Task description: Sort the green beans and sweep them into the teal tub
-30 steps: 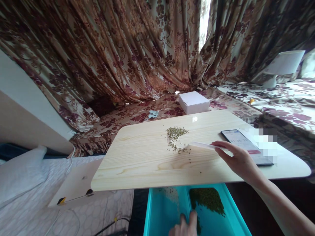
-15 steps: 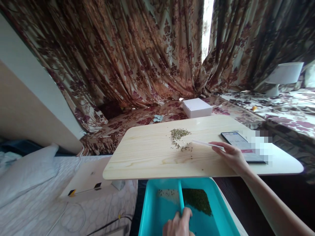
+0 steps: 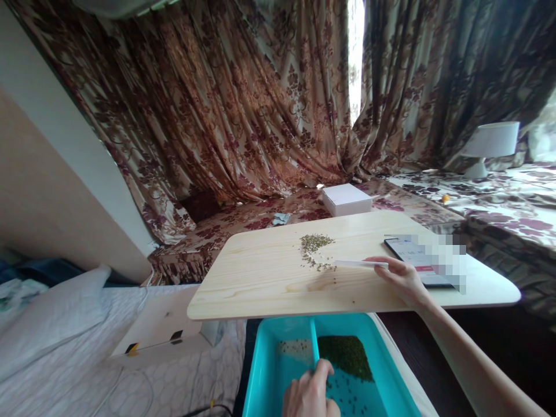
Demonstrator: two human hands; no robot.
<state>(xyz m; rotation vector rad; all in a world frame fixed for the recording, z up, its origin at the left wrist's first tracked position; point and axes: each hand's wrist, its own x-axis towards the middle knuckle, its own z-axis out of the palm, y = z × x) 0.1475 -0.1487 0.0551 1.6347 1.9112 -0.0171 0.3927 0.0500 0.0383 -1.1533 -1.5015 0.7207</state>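
Observation:
My right hand (image 3: 402, 281) is closed on a slim white stick-like tool (image 3: 358, 264), held low over the wooden board. The tool's far tip is beside a loose patch of small greenish beans or seeds (image 3: 317, 243). Below the board's near edge, my left hand (image 3: 308, 394) is closed over the divider (image 3: 315, 341) of a turquoise two-part tray (image 3: 260, 353). A heap of dark green grains (image 3: 347, 354) fills the back of the tray's right compartment, with loose ones in front. Pale grains with dark specks (image 3: 296, 347) lie in the left compartment.
A tablet or large phone (image 3: 423, 260), partly blurred out, lies on the wooden board (image 3: 252, 278) by my right wrist. Behind the board are a white box (image 3: 347, 200) and a folded cloth (image 3: 281, 218). A pale case (image 3: 165, 324) rests on the bed at left; a lamp (image 3: 497, 141) stands far right.
The view has shifted slightly. The white tool now lies flatter, its tip still by the seeds. More loose grains show in the tray's right compartment, and my left hand stays at the divider.

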